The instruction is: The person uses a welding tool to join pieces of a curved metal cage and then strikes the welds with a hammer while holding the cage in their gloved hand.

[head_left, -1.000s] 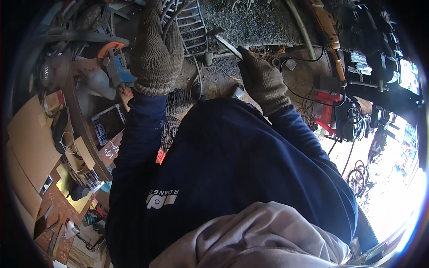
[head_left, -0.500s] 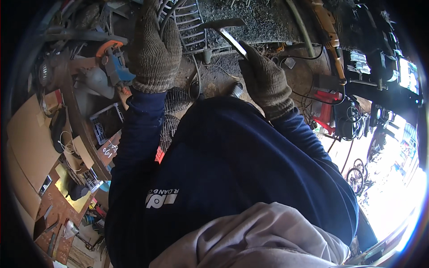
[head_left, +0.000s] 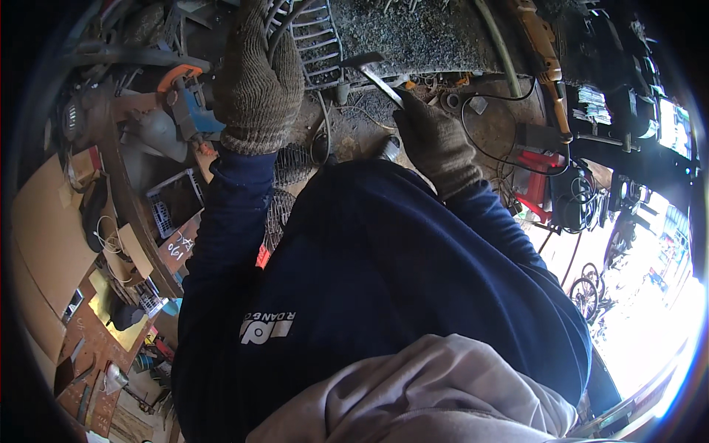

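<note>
Clutter flanks you: a blue-and-orange tool [head_left: 190,114] sits beside your gloved left hand [head_left: 258,88], a yellow-brown power tool [head_left: 541,52] and black cable [head_left: 550,174] beyond your gloved right hand [head_left: 434,140]. Your right fingers close around a hammer [head_left: 377,80], its head just beside a metal grid [head_left: 317,48]; whether your left grips the dark bars [head_left: 286,26] at its thumb, you cannot tell. Ahead, a grit-covered surface [head_left: 428,37] edges the workshop floor [head_left: 358,131]; a gap separates your hands.
</note>
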A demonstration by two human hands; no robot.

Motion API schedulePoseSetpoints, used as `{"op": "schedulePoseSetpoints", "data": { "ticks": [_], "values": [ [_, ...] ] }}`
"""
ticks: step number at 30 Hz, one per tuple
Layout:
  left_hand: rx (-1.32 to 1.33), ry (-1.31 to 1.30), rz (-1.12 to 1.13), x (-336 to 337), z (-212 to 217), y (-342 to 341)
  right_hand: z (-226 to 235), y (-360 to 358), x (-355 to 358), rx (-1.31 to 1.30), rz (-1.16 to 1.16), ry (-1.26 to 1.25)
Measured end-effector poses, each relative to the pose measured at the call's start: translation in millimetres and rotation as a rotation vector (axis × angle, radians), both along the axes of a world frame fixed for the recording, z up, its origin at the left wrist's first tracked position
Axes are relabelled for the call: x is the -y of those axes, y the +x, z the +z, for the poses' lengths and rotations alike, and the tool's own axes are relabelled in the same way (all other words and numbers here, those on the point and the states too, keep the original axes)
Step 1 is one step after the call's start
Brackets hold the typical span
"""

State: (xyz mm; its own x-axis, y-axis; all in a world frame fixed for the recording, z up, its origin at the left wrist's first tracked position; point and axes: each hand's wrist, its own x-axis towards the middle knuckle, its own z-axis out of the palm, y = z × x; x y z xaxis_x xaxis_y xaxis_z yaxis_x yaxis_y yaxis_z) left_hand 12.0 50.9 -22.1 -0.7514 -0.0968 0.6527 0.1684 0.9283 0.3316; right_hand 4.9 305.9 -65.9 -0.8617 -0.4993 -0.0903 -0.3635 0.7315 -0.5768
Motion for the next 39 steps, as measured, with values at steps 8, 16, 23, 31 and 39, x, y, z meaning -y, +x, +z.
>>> {"op": "schedulePoseSetpoints", "data": {
  "ticks": [8,16,23,31,39],
  "values": [
    [0.013,0.107,-0.031,-2.8,0.4,2.5,-4.0,0.8,-0.9,-0.143,0.049,-0.071],
    [-0.007,0.164,-0.089,4.3,-5.6,1.3,10.4,6.8,-5.3,-0.237,0.027,-0.217],
    [-0.015,0.128,-0.066,-2.0,-1.1,-3.7,11.5,10.0,-5.0,-0.063,0.0,0.011],
    [0.084,0.071,0.049,-2.0,-0.1,1.4,-8.8,5.1,-11.8,-0.116,0.03,-0.036],
    [0.049,0.058,0.023,4.0,-5.9,7.5,-12.9,7.7,-8.0,-0.08,-0.011,-0.013]
  ]
}}
